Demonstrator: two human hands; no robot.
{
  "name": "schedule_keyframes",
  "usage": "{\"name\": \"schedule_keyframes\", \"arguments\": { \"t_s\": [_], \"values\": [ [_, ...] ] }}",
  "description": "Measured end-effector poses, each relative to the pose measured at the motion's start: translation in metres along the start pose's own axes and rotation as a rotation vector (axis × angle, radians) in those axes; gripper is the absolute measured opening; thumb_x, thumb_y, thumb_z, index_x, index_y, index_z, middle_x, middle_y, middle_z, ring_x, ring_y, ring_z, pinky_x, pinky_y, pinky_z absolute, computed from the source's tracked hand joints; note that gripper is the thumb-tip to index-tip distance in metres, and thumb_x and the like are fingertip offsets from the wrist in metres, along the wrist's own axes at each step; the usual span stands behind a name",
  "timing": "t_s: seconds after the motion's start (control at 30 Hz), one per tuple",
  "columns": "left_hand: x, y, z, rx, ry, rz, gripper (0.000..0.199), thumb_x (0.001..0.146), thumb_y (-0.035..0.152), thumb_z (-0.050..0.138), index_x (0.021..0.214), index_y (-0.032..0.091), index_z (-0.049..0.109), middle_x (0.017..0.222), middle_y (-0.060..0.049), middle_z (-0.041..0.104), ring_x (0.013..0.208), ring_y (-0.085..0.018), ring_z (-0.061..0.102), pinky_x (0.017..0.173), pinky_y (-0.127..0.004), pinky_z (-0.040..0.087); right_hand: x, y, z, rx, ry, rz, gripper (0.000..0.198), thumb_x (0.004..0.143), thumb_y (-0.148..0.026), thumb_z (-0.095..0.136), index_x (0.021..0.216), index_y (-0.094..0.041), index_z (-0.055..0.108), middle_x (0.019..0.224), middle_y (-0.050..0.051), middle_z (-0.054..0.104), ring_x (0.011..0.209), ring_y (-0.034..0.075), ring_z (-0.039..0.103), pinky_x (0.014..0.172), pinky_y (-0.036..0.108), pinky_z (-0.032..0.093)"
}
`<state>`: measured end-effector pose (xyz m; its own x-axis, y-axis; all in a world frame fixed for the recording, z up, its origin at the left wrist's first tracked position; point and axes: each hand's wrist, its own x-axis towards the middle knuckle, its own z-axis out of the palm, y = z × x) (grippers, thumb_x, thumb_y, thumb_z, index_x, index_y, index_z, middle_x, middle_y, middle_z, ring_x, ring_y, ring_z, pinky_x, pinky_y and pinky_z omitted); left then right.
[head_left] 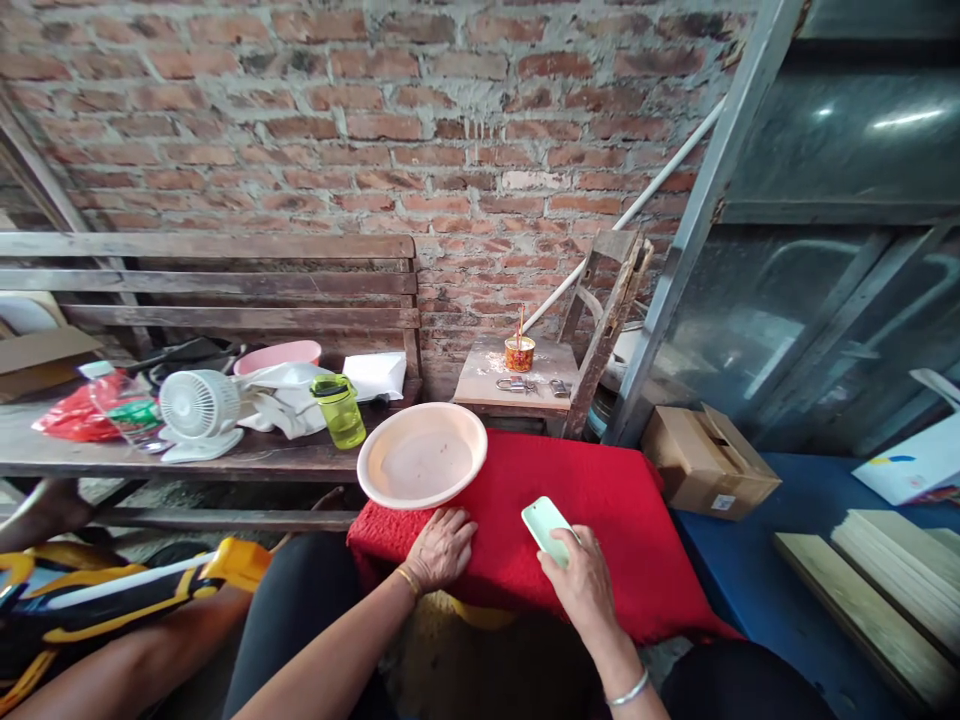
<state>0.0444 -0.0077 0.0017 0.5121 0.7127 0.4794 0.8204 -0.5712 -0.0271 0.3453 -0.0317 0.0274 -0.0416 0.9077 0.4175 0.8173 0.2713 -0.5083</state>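
My left hand (442,550) lies palm down on the near edge of a red cloth (600,500), just below the basin, with nothing visible in it. A wide, pale pink basin (422,490) stands at the cloth's left corner, with what looks like shallow water inside. Over the middle of the cloth, my right hand (585,580) is closed around a pale green, rounded oblong thing (546,525) with a small dark hole near its far end. Its underside is hidden. Cloth separates my two hands.
Left, a wooden bench (330,318) carries a white fan (199,405), a green bottle (339,412) and bags. Behind the cloth, a wooden chair (480,375) holds a cup with sticks (519,352) and padlocks (515,384). A cardboard box (705,460) sits right. Another person's leg (142,650) is at left.
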Motion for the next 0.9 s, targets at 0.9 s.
{"name": "schedule_keyframes", "arguments": {
  "t_s": [0.9],
  "values": [
    [0.013, 0.025, -0.026, -0.315, -0.136, -0.353, 0.016, 0.09, 0.014, 0.056, 0.099, 0.022, 0.067, 0.101, -0.007, 0.064, 0.1, -0.025, 0.059, 0.095, -0.042, 0.049, 0.038, 0.065, -0.035, -0.234, -0.117, 0.395, 0.071, 0.077, -0.077, 0.047, 0.11, -0.021, 0.077, 0.084, 0.015, 0.066, 0.088, 0.038, 0.065, 0.079, 0.053, 0.056]
  ]
}}
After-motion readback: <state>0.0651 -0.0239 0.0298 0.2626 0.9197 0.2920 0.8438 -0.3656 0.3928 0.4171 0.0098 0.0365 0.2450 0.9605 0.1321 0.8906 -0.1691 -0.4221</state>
